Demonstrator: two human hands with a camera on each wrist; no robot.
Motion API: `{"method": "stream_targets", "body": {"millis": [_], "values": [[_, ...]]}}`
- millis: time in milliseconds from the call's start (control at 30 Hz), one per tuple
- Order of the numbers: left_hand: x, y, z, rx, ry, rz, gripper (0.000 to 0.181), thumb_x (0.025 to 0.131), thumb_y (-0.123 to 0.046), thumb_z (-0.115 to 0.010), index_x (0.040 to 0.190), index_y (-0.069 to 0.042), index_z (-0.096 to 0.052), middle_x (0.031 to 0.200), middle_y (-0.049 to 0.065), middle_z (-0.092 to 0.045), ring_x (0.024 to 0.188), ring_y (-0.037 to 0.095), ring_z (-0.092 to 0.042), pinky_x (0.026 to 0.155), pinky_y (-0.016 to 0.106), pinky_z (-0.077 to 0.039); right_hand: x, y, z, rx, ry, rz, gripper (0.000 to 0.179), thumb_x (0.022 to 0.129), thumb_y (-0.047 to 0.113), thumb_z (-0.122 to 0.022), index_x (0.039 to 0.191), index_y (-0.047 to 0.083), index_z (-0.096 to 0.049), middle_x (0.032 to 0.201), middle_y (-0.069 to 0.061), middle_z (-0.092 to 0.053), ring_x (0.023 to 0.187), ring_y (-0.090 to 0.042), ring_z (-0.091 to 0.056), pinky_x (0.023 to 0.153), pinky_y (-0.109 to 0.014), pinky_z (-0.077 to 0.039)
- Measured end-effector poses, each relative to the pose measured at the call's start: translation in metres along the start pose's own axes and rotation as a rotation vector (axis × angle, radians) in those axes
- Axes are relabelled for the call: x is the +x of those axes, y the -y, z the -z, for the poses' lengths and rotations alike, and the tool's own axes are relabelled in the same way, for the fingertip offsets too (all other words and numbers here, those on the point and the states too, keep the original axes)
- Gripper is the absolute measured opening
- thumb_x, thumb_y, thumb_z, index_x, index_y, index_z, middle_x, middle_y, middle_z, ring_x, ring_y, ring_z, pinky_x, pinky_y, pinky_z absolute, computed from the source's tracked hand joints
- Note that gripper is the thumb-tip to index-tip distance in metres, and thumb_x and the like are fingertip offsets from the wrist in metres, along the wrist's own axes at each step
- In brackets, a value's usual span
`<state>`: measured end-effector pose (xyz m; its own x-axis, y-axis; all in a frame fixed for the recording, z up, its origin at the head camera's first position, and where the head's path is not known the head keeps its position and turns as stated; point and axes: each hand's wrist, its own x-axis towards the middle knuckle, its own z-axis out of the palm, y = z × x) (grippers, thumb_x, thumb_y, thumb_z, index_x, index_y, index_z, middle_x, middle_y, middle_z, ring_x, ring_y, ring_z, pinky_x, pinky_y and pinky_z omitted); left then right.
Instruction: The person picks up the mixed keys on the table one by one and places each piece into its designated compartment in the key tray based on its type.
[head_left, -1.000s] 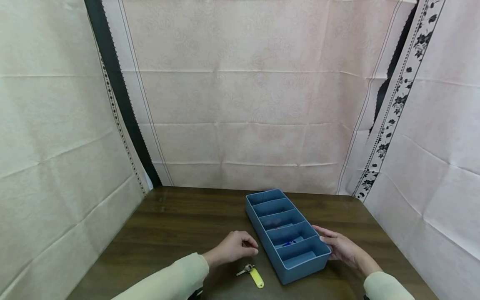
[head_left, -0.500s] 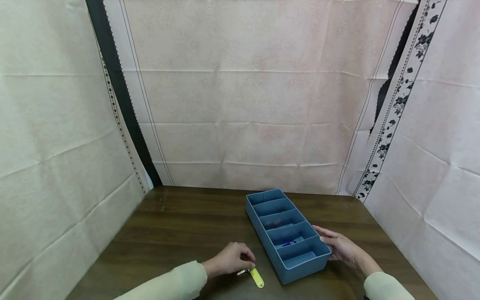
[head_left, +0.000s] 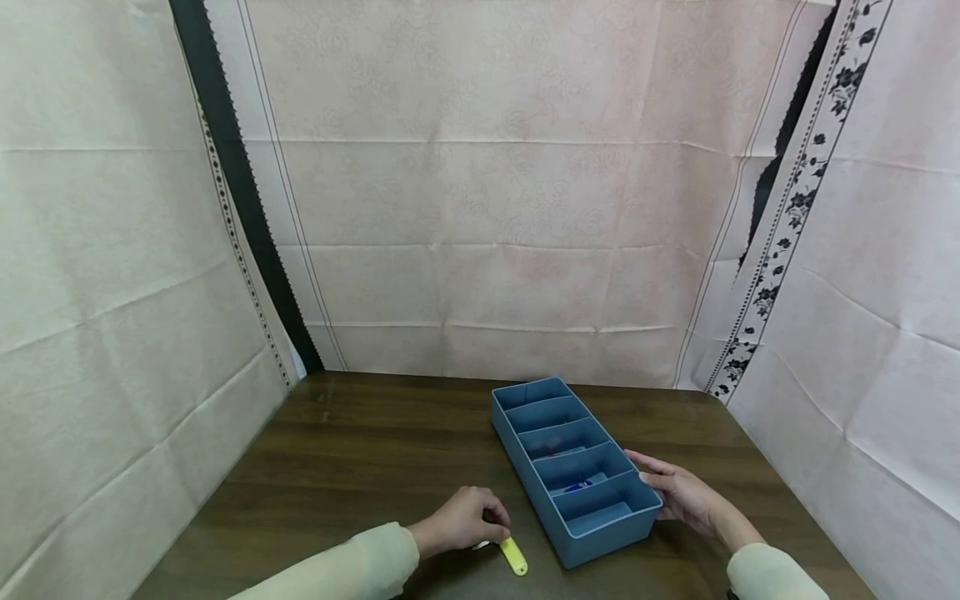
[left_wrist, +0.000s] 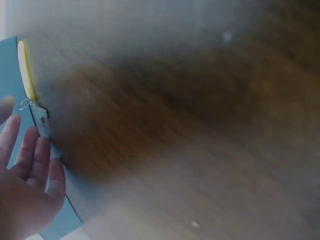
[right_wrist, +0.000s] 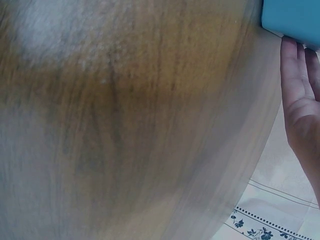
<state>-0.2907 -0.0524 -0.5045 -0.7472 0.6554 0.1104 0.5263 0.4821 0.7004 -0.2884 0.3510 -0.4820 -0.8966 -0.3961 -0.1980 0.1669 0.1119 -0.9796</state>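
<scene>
My left hand [head_left: 461, 521] is low over a small key [left_wrist: 41, 112] on a ring with a yellow key tag [head_left: 513, 556]. Its thumb and fingertips are right at the ring, hiding most of it in the head view. The left wrist view shows the fingers loosely bent, with the ring and key just beyond their tips. To the right stands a long blue divided box [head_left: 543, 504], placed at a slant. My right hand [head_left: 686, 498] rests against its right side, fingers fairly straight along the wall and thumb by the rim.
A small blue item [head_left: 579, 486] lies in the box's second compartment from the front. Something dark and reddish lies in the third. The brown wooden table [head_left: 360, 450] is enclosed by pale cloth [head_left: 480, 250] at the back and both sides.
My left hand has come down and toward me onto the key ring, mostly in the first half second. The key tag, the box and my right hand have stayed put.
</scene>
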Motion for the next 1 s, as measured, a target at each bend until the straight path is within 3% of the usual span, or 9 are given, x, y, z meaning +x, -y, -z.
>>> {"method": "stream_targets", "body": {"millis": [267, 1000], "values": [[0.0029, 0.0018, -0.0028, 0.051, -0.006, 0.0, 0.007, 0.082, -0.011, -0.08, 0.081, -0.017, -0.076, 0.08, -0.016, -0.059, 0.078, 0.0, -0.053, 0.073, 0.021, -0.044, -0.0006, 0.0011, -0.0006, 0.007, -0.004, 0.002, 0.062, 0.105, 0.024, -0.048, 0.157, 0.005, -0.019, 0.153, -0.029, -0.032, 0.125, -0.04, -0.053, 0.092, -0.06, -0.047], [0.0037, -0.0015, -0.006, 0.133, -0.03, -0.018, 0.008, 0.082, -0.012, -0.078, 0.075, -0.016, -0.076, 0.076, -0.018, -0.056, 0.075, -0.003, -0.05, 0.071, 0.019, -0.042, 0.0005, 0.0008, 0.0001, 0.008, -0.004, 0.002, 0.062, 0.105, 0.024, -0.048, 0.156, 0.005, -0.02, 0.153, -0.03, -0.03, 0.125, -0.04, -0.052, 0.093, -0.061, -0.046]]}}
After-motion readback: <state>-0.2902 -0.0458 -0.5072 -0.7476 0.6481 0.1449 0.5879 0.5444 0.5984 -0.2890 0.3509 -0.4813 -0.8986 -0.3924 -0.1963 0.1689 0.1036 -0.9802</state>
